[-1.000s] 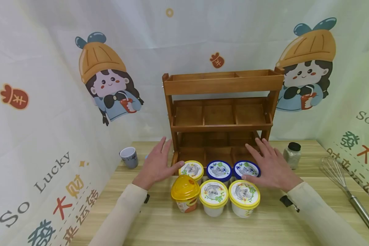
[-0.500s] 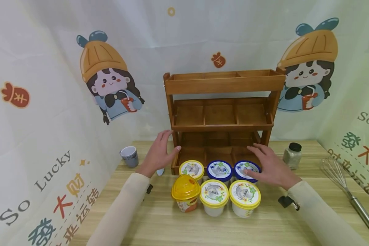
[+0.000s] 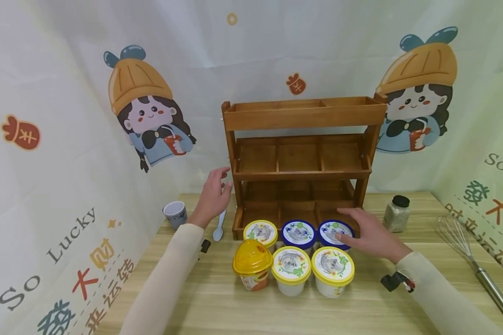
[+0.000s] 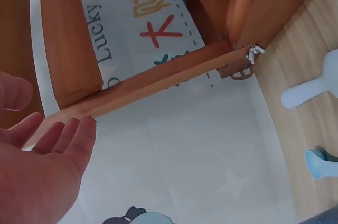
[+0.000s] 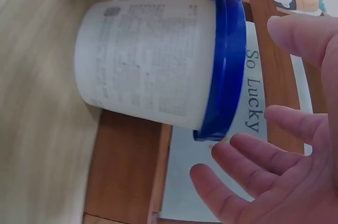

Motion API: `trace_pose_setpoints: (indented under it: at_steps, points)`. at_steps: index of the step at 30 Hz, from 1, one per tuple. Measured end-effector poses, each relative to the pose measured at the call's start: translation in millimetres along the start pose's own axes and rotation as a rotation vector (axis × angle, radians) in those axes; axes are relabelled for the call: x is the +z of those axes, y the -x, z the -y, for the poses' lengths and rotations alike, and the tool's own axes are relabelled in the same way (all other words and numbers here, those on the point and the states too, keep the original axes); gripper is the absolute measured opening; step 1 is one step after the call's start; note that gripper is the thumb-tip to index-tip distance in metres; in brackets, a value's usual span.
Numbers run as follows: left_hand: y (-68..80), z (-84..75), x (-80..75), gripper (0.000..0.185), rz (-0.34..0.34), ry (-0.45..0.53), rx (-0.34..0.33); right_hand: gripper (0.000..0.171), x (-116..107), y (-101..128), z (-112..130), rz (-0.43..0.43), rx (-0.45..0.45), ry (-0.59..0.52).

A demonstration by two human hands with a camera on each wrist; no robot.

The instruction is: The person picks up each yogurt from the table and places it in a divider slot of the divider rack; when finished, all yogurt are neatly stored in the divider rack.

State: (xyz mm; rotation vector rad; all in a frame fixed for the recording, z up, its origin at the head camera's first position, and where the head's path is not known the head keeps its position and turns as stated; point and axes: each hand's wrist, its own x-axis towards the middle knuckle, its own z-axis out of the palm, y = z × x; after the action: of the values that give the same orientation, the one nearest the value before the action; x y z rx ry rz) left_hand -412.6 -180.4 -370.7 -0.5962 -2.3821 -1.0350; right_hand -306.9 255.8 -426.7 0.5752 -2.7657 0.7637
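Wooden table (image 3: 218, 298) against a cartoon-printed backdrop. The right hand (image 3: 370, 235), fingers spread and relaxed, hovers at the blue-lidded cup (image 3: 335, 231), the right end of the back row of cups, just before the rack's bottom tier. The left hand (image 3: 214, 195), fingers loosely extended and holding nothing, is raised beside the left post of the wooden rack (image 3: 302, 116). A pale spoon (image 3: 219, 228) lies below it, near the table's left edge
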Motion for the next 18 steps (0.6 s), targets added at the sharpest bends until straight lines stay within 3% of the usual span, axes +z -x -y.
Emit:
trace_pose_setpoints:
  at_steps: [7, 13, 18]
  points:
    - [-20.3, 7.8, 0.2, 0.043, -0.043, 0.056, -0.057, 0.069, 7.3, 7.5, -10.9, -0.039, -0.02, -0.114]
    - [-32.0, 19.1, 2.1, 0.041, -0.069, 0.109, -0.135, 0.079, 11.5, 11.5, -12.8, 0.013, 0.043, -0.179]
    - [-44.2, 26.5, 6.6, 0.042, -0.06, 0.185, -0.153, 0.083, 12.7, 13.5, -12.0, 0.054, 0.064, -0.211]
